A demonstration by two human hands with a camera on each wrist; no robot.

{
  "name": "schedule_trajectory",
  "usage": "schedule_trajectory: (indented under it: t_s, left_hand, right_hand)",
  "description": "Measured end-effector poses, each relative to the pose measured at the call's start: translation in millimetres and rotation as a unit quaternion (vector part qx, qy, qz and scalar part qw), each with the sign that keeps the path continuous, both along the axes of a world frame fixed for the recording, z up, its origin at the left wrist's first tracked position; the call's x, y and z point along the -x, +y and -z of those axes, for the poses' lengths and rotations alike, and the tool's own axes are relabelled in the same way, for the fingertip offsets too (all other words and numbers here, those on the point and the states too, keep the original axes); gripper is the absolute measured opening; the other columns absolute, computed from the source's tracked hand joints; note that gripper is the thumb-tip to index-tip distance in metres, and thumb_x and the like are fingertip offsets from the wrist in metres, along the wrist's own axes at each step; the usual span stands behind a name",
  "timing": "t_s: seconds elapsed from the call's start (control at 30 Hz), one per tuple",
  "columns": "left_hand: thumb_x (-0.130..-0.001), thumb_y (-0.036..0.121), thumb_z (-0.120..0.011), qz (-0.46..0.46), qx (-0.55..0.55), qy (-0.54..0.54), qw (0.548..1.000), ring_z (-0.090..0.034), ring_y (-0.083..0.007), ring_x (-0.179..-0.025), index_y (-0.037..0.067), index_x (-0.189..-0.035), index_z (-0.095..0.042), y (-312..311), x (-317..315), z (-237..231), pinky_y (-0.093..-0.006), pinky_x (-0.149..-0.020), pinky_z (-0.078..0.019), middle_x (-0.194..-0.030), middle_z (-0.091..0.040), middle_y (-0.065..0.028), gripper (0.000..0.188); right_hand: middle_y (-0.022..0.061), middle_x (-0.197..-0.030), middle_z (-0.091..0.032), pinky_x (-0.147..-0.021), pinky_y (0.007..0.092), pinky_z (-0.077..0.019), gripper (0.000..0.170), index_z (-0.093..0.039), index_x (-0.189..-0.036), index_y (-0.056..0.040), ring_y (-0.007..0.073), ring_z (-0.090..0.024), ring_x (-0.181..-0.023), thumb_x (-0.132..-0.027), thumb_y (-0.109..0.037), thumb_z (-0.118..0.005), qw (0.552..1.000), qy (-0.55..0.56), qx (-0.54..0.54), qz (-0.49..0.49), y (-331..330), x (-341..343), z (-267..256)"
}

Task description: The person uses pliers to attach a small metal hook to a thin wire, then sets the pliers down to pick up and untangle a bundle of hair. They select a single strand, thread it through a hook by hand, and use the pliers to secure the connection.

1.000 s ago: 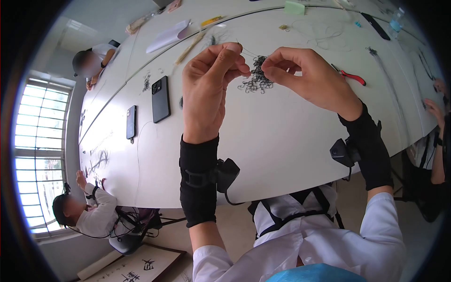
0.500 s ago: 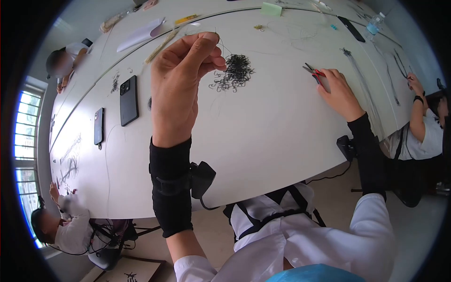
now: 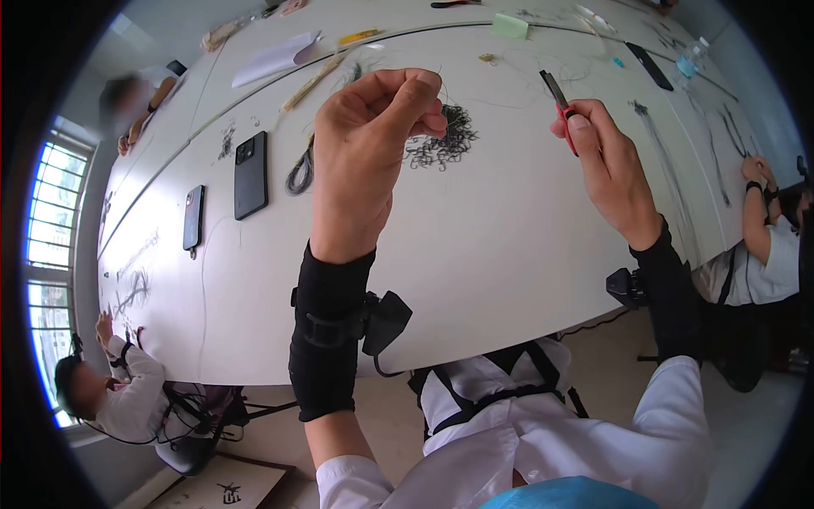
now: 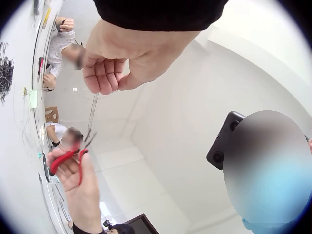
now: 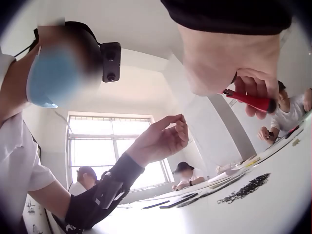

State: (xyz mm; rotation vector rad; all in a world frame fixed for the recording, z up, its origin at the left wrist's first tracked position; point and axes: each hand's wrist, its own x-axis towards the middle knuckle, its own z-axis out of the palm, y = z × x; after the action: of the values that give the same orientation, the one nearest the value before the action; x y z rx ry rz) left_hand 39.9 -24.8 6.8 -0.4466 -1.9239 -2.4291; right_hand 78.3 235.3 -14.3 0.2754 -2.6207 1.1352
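In the head view the left hand (image 3: 365, 153) is raised over the table, thumb and index finger pinching a thin dark wire (image 3: 440, 76). Behind its fingertips lies a pile of small bent dark wire pieces (image 3: 449, 140). To the right, the right hand (image 3: 610, 174) grips red-handled pliers (image 3: 566, 109), their metal jaws pointing up and away. The left wrist view shows the pliers (image 4: 63, 162) in the right hand (image 4: 83, 195) with the jaws apart, not touching the left hand (image 4: 122, 63). The right wrist view shows a red handle (image 5: 253, 101) against the curled fingers.
Two phones (image 3: 251, 176) (image 3: 193, 219) and a coil of wire (image 3: 299, 176) lie left on the white table (image 3: 475, 263). Farther back are a yellow item (image 3: 359, 36), white paper (image 3: 275, 58) and green paper (image 3: 510, 27). A bottle (image 3: 691, 59) stands back right. Other people sit around the table.
The right hand left the wire pile, reached to the pliers on the table and has lifted them, moving up and slightly left. The left hand still pinches the wire.
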Motion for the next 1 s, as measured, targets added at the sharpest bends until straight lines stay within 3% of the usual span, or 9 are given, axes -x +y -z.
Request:
schedule_trajectory:
  t_s: [0.17,0.37,0.67,0.77,0.83,0.9,0.97,1.0]
  left_hand:
    - [-0.095,0.019,-0.068,0.0,-0.005,-0.002,1.0,-0.066,-0.0162,-0.075,-0.002,-0.096,-0.069,3,-5,-3,-0.0317,-0.079,-0.0543,-0.081,-0.067,-0.0074,0.021]
    - [-0.095,0.018,-0.067,0.001,-0.021,0.0,1.0,-0.066,-0.0173,-0.073,-0.003,-0.095,-0.069,2,-6,-6,-0.0324,-0.078,-0.055,-0.081,-0.067,-0.0084,0.021]
    - [-0.095,0.018,-0.067,0.023,-0.038,-0.002,0.999,-0.066,-0.017,-0.07,-0.002,-0.093,-0.069,2,-5,-5,-0.0319,-0.074,-0.0558,-0.078,-0.067,-0.0085,0.02]
    - [-0.095,0.017,-0.067,0.012,-0.022,-0.005,1.0,-0.067,-0.017,-0.069,-0.002,-0.092,-0.069,4,-6,-5,-0.0318,-0.073,-0.0563,-0.078,-0.067,-0.0081,0.019]
    - [-0.094,0.016,-0.067,0.005,-0.014,-0.011,1.0,-0.067,-0.0165,-0.07,-0.003,-0.092,-0.068,3,-5,-5,-0.0309,-0.073,-0.057,-0.078,-0.067,-0.008,0.019]
    - [-0.092,0.014,-0.066,0.009,-0.015,-0.018,1.0,-0.067,-0.0155,-0.071,-0.006,-0.093,-0.066,1,-2,-2,-0.0292,-0.073,-0.0582,-0.078,-0.067,-0.0081,0.02]
    - [-0.091,0.013,-0.066,0.005,-0.013,-0.028,1.0,-0.068,-0.0161,-0.071,-0.006,-0.092,-0.066,0,0,-1,-0.0293,-0.072,-0.0585,-0.078,-0.067,-0.0084,0.019]
    - [-0.091,0.013,-0.066,0.003,-0.012,-0.033,0.999,-0.068,-0.0164,-0.07,-0.006,-0.092,-0.066,0,2,-1,-0.0294,-0.072,-0.0587,-0.078,-0.067,-0.0085,0.019]
  right_hand:
    - [0.0183,-0.1,-0.06,-0.081,0.0394,-0.0516,0.032,-0.05,-0.115,0.0016,0.0277,-0.062,-0.088,-0.103,-0.028,-0.054,0.983,0.165,-0.018,-0.078,-51,3,-13]
    - [0.0187,-0.102,-0.059,-0.081,0.0395,-0.0515,0.032,-0.048,-0.114,0.0011,0.0287,-0.06,-0.092,-0.103,-0.029,-0.054,0.981,0.17,-0.044,-0.086,-63,6,-11]
    - [0.0147,-0.084,-0.065,-0.065,0.0366,-0.0542,0.026,-0.048,-0.108,-0.0005,0.0268,-0.068,-0.071,-0.101,-0.023,-0.059,0.985,0.147,-0.039,-0.076,-65,-1,-16]
    - [0.014,-0.082,-0.066,-0.065,0.0348,-0.0545,0.026,-0.05,-0.107,0.0001,0.0246,-0.068,-0.07,-0.102,-0.024,-0.059,0.985,0.162,-0.013,-0.063,-62,-1,-15]
    - [0.0122,-0.079,-0.064,-0.064,0.0321,-0.0522,0.027,-0.053,-0.106,0.0004,0.0192,-0.065,-0.067,-0.103,-0.026,-0.058,0.983,0.184,0.003,-0.017,-51,1,-21]
    - [0.0028,-0.073,-0.055,-0.059,0.0246,-0.0408,0.03,-0.056,-0.105,-0.0014,0.0085,-0.048,-0.064,-0.104,-0.032,-0.055,0.978,0.206,0.031,0.022,-27,10,-24]
    - [-0.003,-0.071,-0.045,-0.056,0.024,-0.0344,0.035,-0.058,-0.101,-0.0032,0.0058,-0.039,-0.062,-0.105,-0.038,-0.052,0.974,0.203,0.091,0.053,17,33,-18]
    - [-0.0034,-0.072,-0.047,-0.056,0.0238,-0.0343,0.037,-0.059,-0.1,-0.0031,0.0052,-0.04,-0.062,-0.104,-0.039,-0.053,0.973,0.181,0.128,0.071,39,40,-20]
